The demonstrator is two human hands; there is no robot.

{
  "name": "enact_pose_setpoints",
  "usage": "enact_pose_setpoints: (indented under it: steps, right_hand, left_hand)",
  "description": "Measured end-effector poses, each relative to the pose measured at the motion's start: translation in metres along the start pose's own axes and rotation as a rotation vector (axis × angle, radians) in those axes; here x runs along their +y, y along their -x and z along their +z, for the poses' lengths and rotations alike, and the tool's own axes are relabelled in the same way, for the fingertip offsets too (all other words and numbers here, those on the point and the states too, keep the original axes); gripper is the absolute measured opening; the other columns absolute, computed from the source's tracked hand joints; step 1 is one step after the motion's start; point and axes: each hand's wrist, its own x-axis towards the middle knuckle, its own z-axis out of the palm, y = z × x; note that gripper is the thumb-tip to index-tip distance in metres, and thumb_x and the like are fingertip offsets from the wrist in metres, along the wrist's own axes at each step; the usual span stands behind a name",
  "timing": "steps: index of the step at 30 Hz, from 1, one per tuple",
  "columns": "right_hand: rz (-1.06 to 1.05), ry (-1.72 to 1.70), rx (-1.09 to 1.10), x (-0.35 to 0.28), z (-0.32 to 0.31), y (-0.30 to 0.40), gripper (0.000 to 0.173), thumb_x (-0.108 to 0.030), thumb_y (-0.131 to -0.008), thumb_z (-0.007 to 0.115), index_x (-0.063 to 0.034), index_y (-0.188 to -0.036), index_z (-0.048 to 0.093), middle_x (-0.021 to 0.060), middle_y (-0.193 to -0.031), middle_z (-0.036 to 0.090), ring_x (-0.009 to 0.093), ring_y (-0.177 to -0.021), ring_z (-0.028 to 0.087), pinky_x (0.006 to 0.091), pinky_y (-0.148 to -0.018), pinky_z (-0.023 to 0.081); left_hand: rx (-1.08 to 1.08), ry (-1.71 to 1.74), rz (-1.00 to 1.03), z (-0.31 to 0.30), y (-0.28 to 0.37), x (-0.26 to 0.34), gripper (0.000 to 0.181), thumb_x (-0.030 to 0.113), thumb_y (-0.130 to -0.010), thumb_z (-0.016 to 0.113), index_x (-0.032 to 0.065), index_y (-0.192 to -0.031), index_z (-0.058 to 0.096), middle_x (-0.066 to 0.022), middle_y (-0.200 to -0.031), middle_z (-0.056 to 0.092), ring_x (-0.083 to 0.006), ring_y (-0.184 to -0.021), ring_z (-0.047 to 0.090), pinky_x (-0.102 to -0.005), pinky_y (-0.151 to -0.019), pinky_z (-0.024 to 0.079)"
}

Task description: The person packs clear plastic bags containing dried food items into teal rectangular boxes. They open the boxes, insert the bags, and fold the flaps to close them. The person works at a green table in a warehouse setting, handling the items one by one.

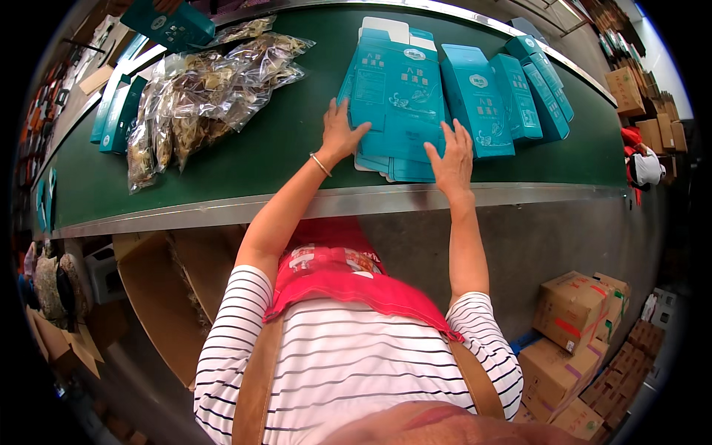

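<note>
A stack of flattened teal printed cartons lies on the green conveyor belt in front of me. My left hand rests at the stack's left edge, its fingers spread and the thumb reaching over the top carton. At the lower right corner of the stack is my right hand, fingers apart, with the fingertips between the stack and an erected teal box. Neither hand is closed around anything. Farther right, several more erected teal boxes lie close together on the belt.
Clear plastic packets of dried ingredients are heaped on the belt's left. Beyond them a person's hand is at another teal box. A metal rail edges the belt. An open cardboard carton stands below left; sealed cartons are stacked at right.
</note>
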Motion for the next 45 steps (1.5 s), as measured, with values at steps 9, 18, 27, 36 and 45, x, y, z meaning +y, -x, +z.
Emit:
enact_pose_setpoints:
  steps: [9, 18, 27, 36, 45]
  right_hand:
    - [-0.282, -0.003, 0.012, 0.006, 0.032, -0.14, 0.037, -0.01, -0.091, 0.057, -0.0039, -0.128, 0.054, 0.0156, -0.136, 0.052, 0.033, -0.13, 0.044, 0.0403, -0.108, 0.038]
    - [-0.44, 0.426, -0.227, 0.001, 0.072, -0.258, 0.021, -0.006, -0.089, 0.053, -0.0035, -0.11, 0.059, 0.0151, -0.113, 0.061, 0.032, -0.113, 0.057, 0.0416, -0.091, 0.05]
    - [-0.375, 0.523, -0.17, 0.005, 0.085, -0.362, 0.015, -0.003, -0.088, 0.048, -0.0025, -0.103, 0.047, 0.024, -0.094, 0.066, 0.041, -0.087, 0.067, 0.0467, -0.072, 0.054]
    - [-0.041, 0.515, 0.26, -0.004, 0.073, -0.485, 0.018, -0.011, -0.093, 0.049, -0.0034, -0.11, 0.047, 0.0233, -0.099, 0.068, 0.04, -0.097, 0.066, 0.0446, -0.087, 0.054]
    - [0.328, -1.174, 0.194, -0.001, 0.046, -0.532, 0.055, -0.004, -0.096, 0.049, -0.0089, -0.147, 0.029, 0.0153, -0.137, 0.047, 0.029, -0.12, 0.053, 0.0545, -0.098, 0.046]
  left_hand:
    - [-0.053, -0.558, 0.222, 0.024, -0.03, 0.073, 0.086, 0.049, -0.075, 0.064, 0.0213, -0.149, 0.03, -0.0261, -0.155, 0.015, -0.0456, -0.144, 0.003, -0.0678, -0.108, -0.003]
    - [0.055, -0.616, 0.421, 0.064, -0.057, 0.042, 0.07, 0.06, -0.091, 0.042, 0.0246, -0.15, 0.03, -0.0145, -0.157, 0.019, -0.0382, -0.145, 0.011, -0.0726, -0.106, 0.0]
    - [-0.011, -0.427, 0.404, 0.05, -0.045, 0.053, 0.07, 0.051, -0.088, 0.054, 0.0182, -0.147, 0.034, -0.0171, -0.156, 0.02, -0.039, -0.144, 0.013, -0.0732, -0.105, 0.004]
    - [-0.089, -0.294, 0.394, 0.048, -0.028, 0.05, 0.077, 0.05, -0.081, 0.063, 0.0184, -0.146, 0.036, -0.0142, -0.157, 0.017, -0.0354, -0.146, 0.011, -0.0741, -0.106, 0.005]
    - [-0.041, -0.239, 0.4, 0.048, -0.026, 0.051, 0.075, 0.047, -0.08, 0.066, 0.0175, -0.143, 0.041, -0.014, -0.156, 0.023, -0.0353, -0.145, 0.015, -0.0725, -0.107, 0.004]
